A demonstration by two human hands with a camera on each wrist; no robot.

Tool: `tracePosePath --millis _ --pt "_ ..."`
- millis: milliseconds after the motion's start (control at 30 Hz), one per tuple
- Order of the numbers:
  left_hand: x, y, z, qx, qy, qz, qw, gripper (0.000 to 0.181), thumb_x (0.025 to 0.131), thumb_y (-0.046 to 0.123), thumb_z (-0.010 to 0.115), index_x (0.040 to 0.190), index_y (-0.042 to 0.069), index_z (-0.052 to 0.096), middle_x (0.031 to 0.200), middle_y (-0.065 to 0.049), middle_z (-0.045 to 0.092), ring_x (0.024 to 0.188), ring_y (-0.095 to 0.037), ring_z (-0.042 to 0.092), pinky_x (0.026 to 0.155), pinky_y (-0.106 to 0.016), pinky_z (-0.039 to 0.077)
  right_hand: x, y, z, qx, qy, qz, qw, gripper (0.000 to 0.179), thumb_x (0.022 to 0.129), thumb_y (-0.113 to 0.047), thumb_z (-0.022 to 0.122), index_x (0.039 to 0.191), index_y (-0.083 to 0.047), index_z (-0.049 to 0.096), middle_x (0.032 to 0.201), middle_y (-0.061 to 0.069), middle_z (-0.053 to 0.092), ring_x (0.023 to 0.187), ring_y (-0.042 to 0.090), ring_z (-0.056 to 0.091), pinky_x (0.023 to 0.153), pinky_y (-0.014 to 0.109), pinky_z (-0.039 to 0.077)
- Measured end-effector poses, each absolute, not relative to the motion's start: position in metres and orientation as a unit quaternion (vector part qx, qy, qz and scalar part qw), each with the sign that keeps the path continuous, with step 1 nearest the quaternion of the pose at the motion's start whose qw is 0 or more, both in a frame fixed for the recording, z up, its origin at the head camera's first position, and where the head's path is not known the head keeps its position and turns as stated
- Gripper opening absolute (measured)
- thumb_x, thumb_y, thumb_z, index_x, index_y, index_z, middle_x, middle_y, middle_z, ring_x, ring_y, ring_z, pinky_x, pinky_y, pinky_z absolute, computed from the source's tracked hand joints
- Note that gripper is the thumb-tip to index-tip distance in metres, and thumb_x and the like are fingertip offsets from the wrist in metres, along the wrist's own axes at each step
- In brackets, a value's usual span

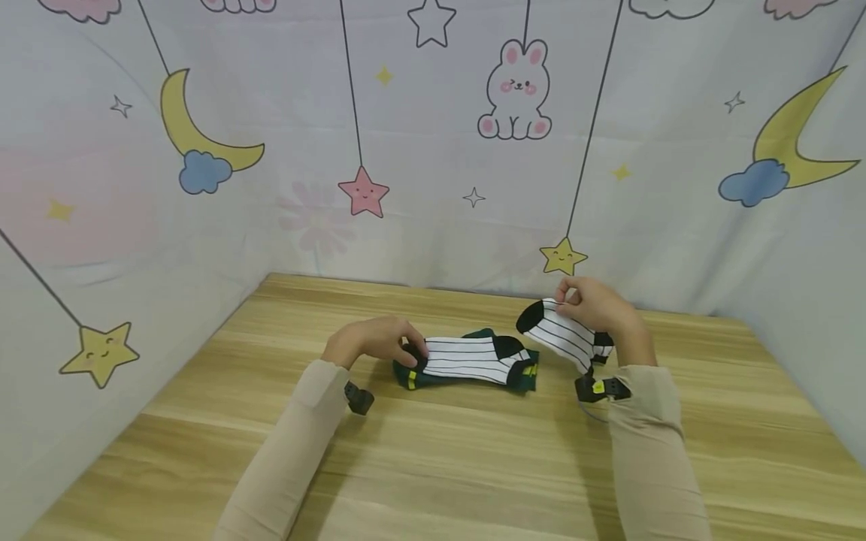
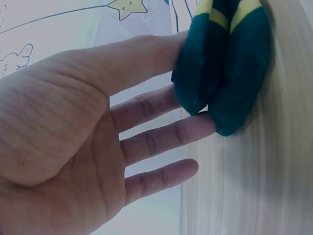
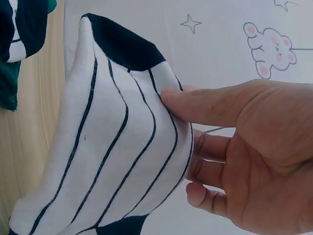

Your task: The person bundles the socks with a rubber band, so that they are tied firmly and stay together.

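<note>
In the head view, a white sock with black stripes, black heel and black toe lies flat on dark green socks. My left hand rests at its toe end, fingers loosely extended. In the left wrist view, thumb and fingers touch the rounded ends of the green socks; the thumb tip and index finger are hidden. To the right, my right hand pinches a second white striped sock by its edge between thumb and fingers, holding it up with its black heel or toe patch to the left.
Underneath is a wood-grain table, with a patterned cloth wall along its back edge. A small black camera is on the left wrist, and another black device with a cable is on the right wrist.
</note>
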State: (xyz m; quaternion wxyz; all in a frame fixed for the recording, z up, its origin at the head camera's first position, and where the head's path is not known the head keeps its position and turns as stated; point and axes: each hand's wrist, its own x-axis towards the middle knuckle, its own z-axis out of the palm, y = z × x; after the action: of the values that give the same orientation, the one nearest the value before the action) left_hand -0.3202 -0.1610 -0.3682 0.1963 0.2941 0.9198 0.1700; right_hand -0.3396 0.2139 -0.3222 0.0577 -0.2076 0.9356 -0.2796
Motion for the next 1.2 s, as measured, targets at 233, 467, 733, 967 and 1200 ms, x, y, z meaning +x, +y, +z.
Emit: tracePosePath --millis 233,467,733,967,1200 --pt "-0.320 -0.162 -0.367 0.299 0.918 0.169 0.197 0.024 0.094 0.016 0.071 0.118 0.020 0.075 0.130 -0.002 0.065 0.116 -0.018 0.058 0.100 -0.040 0.046 -0.338 0.204 -0.319 -0.234 0.934 -0.268 0.040 0.010 0.097 -0.008 0.064 0.100 -0.009 0.055 0.089 0.009 0.065 0.077 0.023 0.056 0.067 0.036 0.043" --pt "-0.322 -0.163 -0.366 0.304 0.918 0.169 0.190 0.025 0.094 0.015 0.072 0.118 0.018 0.074 0.128 -0.001 0.065 0.116 -0.019 0.057 0.100 -0.041 0.046 -0.335 0.192 -0.318 -0.261 0.928 -0.267 0.015 0.007 0.097 -0.008 0.064 0.099 -0.008 0.057 0.089 0.009 0.064 0.077 0.023 0.056 0.068 0.038 0.044" --pt "-0.324 -0.163 -0.369 0.314 0.917 0.167 0.183 0.025 0.094 0.016 0.071 0.119 0.017 0.074 0.127 0.000 0.066 0.115 -0.018 0.058 0.099 -0.040 0.046 -0.334 0.173 -0.322 -0.305 0.913 -0.271 0.007 0.008 0.098 -0.007 0.062 0.100 -0.010 0.055 0.070 0.003 0.049 0.060 0.017 0.043 0.059 0.034 0.039" --pt "-0.320 -0.162 -0.367 0.317 0.916 0.164 0.183 0.026 0.094 0.015 0.071 0.120 0.016 0.073 0.128 0.000 0.065 0.114 -0.018 0.058 0.099 -0.040 0.046 -0.333 0.161 -0.328 -0.328 0.903 -0.277 0.026 0.008 0.098 -0.010 0.063 0.102 -0.011 0.055 0.073 0.002 0.050 0.061 0.016 0.045 0.059 0.033 0.040" --pt "-0.319 -0.157 -0.365 0.323 0.917 0.155 0.177 0.029 0.096 0.017 0.069 0.124 0.013 0.070 0.131 -0.002 0.063 0.127 -0.022 0.053 0.107 -0.042 0.041 -0.333 0.147 -0.330 -0.381 0.884 -0.269 0.044 0.009 0.098 -0.010 0.064 0.101 -0.013 0.056 0.070 -0.001 0.055 0.061 0.013 0.049 0.059 0.032 0.042"
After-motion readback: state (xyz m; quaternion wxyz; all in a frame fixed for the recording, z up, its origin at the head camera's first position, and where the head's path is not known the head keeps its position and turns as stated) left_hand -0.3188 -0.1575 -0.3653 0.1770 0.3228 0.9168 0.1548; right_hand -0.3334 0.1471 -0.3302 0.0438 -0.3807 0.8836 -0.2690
